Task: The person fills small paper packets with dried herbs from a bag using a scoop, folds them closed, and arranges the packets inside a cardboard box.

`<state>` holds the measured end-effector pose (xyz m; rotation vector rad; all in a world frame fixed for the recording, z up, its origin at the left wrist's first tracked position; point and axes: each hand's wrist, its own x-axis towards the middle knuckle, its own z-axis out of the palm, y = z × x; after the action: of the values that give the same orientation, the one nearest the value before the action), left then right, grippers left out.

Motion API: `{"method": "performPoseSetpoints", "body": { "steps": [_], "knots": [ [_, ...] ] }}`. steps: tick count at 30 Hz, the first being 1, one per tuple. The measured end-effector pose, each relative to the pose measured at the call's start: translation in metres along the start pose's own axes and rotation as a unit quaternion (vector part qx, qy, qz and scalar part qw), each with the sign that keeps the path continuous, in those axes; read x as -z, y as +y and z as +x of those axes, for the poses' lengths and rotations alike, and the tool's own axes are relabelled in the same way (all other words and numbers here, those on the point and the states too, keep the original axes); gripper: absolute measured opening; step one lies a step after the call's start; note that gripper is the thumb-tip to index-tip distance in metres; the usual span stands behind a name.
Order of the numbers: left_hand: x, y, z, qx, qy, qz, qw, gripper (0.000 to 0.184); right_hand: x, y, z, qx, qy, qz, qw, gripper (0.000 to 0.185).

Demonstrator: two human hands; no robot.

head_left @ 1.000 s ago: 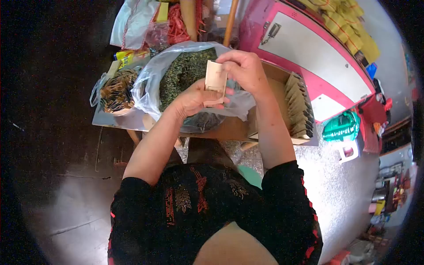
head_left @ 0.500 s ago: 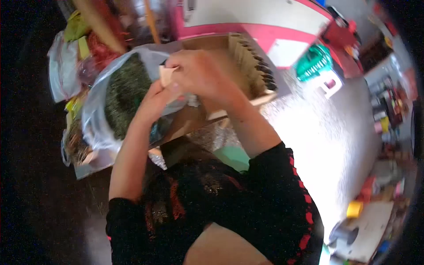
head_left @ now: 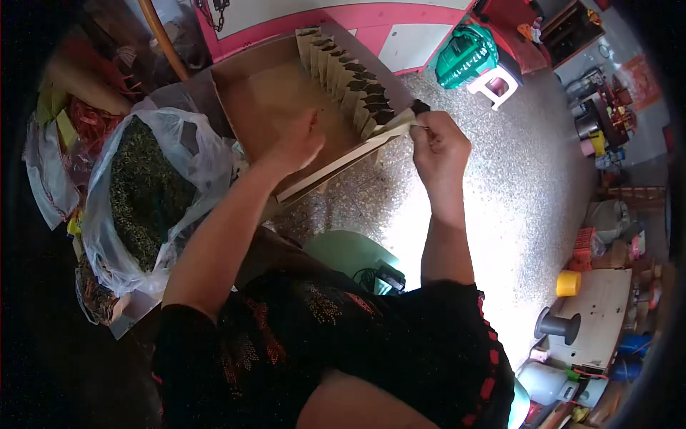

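Shut on a small beige packet (head_left: 401, 121) with a dark top, my right hand (head_left: 441, 146) is at the near right corner of a shallow cardboard box (head_left: 250, 132). Beige packets with dark tops (head_left: 346, 82) stand in a row along the box's right side. My left hand (head_left: 296, 139) is over the box, its fingers curled; whether it holds anything is hidden. To the left, a clear plastic bag (head_left: 193, 132) lies open around dark green dried leaves (head_left: 146, 186).
A pink and white cabinet (head_left: 279, 25) stands behind the box. A green bag (head_left: 468, 57) and a white stool (head_left: 494, 86) are on the floor. At the lower left sits a bag of dark pieces (head_left: 96, 289). A wooden pole (head_left: 163, 39) rises behind the leaves.
The view has swung right toward the box. My hands, together on a beige packet over the leaves before, are now apart, with the right one at the box's corner beside the row.
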<state>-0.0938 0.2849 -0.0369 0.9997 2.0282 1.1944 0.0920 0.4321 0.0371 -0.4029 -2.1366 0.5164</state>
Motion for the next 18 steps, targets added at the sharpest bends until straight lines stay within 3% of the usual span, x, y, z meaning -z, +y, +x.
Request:
{"method": "performPoseSetpoints", "body": {
  "steps": [1, 2, 4, 6, 10, 12, 15, 16, 18],
  "knots": [
    [-0.017, -0.013, 0.016, 0.002, 0.001, -0.002, 1.0, 0.053, 0.0, 0.006, 0.001, 0.0, -0.003, 0.001, 1.0, 0.007],
    [-0.039, -0.035, 0.035, -0.054, 0.061, 0.004, 0.997, 0.05, -0.001, 0.014, 0.0, 0.01, 0.016, -0.012, 1.0, 0.007],
    [-0.051, -0.011, 0.04, -0.106, 0.121, 0.009, 0.987, 0.047, -0.003, 0.021, 0.0, 0.02, 0.034, -0.018, 0.999, 0.009],
    [-0.044, 0.028, 0.043, 0.057, -0.037, 0.116, 0.991, 0.064, -0.007, 0.027, 0.0, 0.031, 0.036, -0.016, 0.999, 0.009],
    [-0.068, 0.014, 0.068, 0.057, 0.002, 0.107, 0.993, 0.062, -0.012, 0.033, 0.002, 0.062, 0.029, -0.027, 0.997, 0.011],
    [-0.076, 0.005, 0.08, -0.01, 0.054, 0.018, 0.998, 0.061, -0.015, 0.036, 0.003, 0.072, 0.025, -0.017, 0.997, 0.012],
    [-0.083, 0.001, 0.08, -0.063, 0.09, 0.014, 0.994, 0.058, -0.017, 0.036, 0.005, 0.089, 0.019, -0.009, 0.996, 0.012],
    [-0.071, 0.032, 0.068, 0.058, 0.077, 0.106, 0.99, 0.069, -0.017, 0.036, 0.006, 0.093, 0.016, -0.01, 0.995, 0.012],
    [-0.071, 0.028, 0.071, 0.066, 0.069, 0.094, 0.991, 0.074, -0.018, 0.035, 0.008, 0.104, 0.014, -0.02, 0.994, 0.012]
  ]
}}
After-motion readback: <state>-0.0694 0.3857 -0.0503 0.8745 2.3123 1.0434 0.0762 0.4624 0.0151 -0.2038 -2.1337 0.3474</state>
